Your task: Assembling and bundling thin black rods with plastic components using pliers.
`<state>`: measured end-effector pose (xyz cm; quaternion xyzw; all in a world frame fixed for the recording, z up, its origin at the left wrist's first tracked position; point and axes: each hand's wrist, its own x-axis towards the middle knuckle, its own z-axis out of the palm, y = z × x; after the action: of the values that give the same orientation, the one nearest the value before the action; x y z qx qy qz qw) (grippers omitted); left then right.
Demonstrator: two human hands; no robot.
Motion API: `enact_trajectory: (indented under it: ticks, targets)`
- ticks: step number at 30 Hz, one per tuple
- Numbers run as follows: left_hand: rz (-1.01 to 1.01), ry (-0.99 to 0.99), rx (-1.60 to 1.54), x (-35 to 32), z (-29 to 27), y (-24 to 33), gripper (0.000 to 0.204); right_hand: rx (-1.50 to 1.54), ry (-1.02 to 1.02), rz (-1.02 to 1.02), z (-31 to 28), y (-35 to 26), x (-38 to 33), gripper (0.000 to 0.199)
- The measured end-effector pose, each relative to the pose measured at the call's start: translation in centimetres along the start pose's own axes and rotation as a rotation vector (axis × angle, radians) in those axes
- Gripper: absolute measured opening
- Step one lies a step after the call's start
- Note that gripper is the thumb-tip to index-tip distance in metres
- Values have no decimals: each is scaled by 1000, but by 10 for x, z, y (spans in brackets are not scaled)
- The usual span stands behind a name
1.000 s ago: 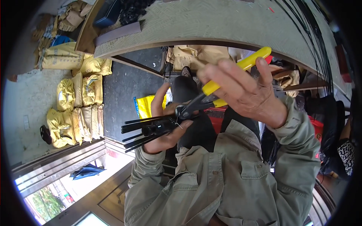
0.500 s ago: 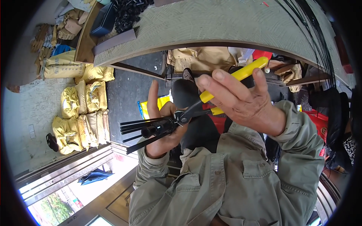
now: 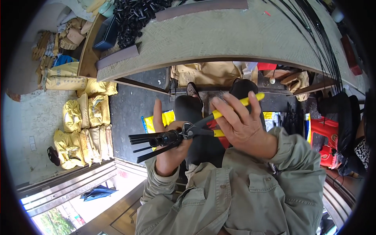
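Observation:
My left hand (image 3: 171, 159) is closed around a bundle of thin black rods (image 3: 147, 139) with a stubby black tubular piece (image 3: 166, 138) among them; its index finger points up, away from the bundle. A pair of cutters with yellow handles (image 3: 235, 107) is in my right hand (image 3: 248, 131), fingers spread along the upper handle, the handles apart. The dark jaws (image 3: 189, 131) are at the right end of the bundle, close to my left fingers. Whether the blades grip a rod is too small to tell.
A workbench (image 3: 219, 41) spans the far side, with a heap of short black pieces (image 3: 135, 19), a blue bin (image 3: 105, 33) and long black strands (image 3: 313, 35). Yellow sacks (image 3: 82, 145) line the left wall. A red stool (image 3: 325, 135) stands at the right.
My right hand and the cutters have moved left and slightly down, and the cutters lie flatter. My left hand keeps hold of the bundle, shifted slightly. The view shows more of the bench.

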<state>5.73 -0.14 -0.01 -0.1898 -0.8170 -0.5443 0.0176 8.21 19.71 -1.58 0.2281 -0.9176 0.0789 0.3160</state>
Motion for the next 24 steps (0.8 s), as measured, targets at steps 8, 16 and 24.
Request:
enact_trajectory:
  ticks: [8,16,24]
  targets:
    - [-93,-60,-205,-6,-8,-4,88,436,-196,19,-1,11,-10,27]
    - [352,-682,-485,6,-17,-37,72,1699,-1481,328,-33,57,23,36]
    - [14,-214,-635,-10,-6,-27,62,999,-692,-11,-32,48,3,48]
